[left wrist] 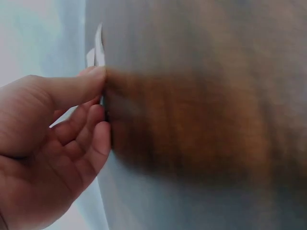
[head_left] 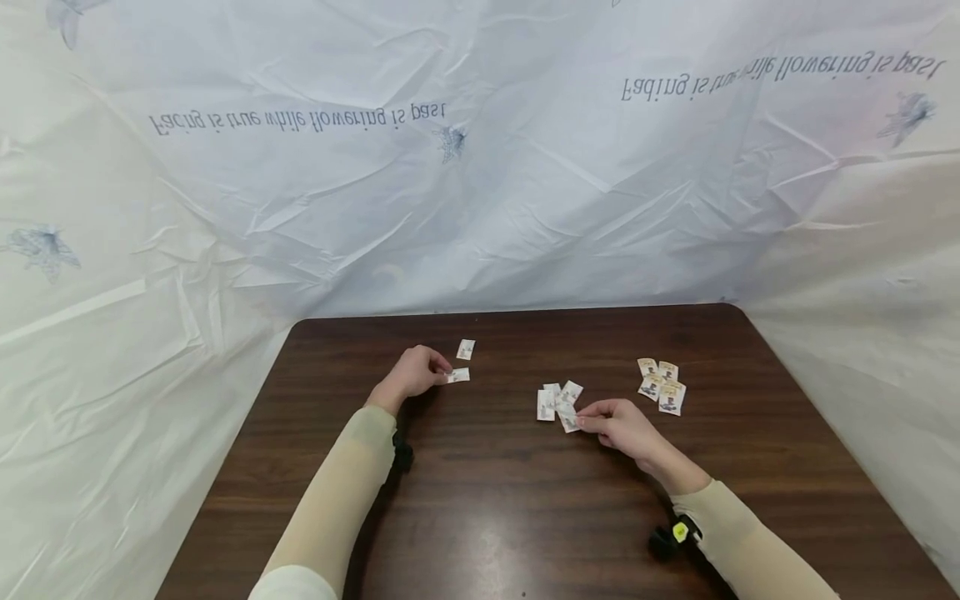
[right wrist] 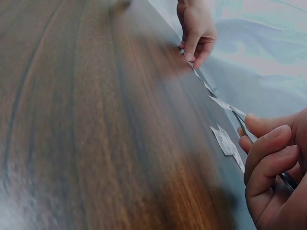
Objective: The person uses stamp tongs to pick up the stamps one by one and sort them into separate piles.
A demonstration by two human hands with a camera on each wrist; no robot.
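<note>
My left hand (head_left: 420,371) is at the left part of the brown table, pinching a small white printed card (head_left: 458,376) by its edge. In the left wrist view, thumb and fingers hold this thin card (left wrist: 100,45), seen edge-on. A similar card (head_left: 467,349) lies just beyond it. Right of the middle, my right hand (head_left: 618,425) pinches another white card (head_left: 569,422) between thumb and fingers. That card (right wrist: 225,105) looks tilted up in the right wrist view. Several white cards (head_left: 546,406) lie overlapping beside it. What is printed is too small to read.
Several cards with yellowish and dark print (head_left: 672,398) lie in an overlapping cluster at the right of the table (head_left: 450,500). A pale plastic sheet with printed lettering (head_left: 480,208) hangs behind the table's far edge and along both sides.
</note>
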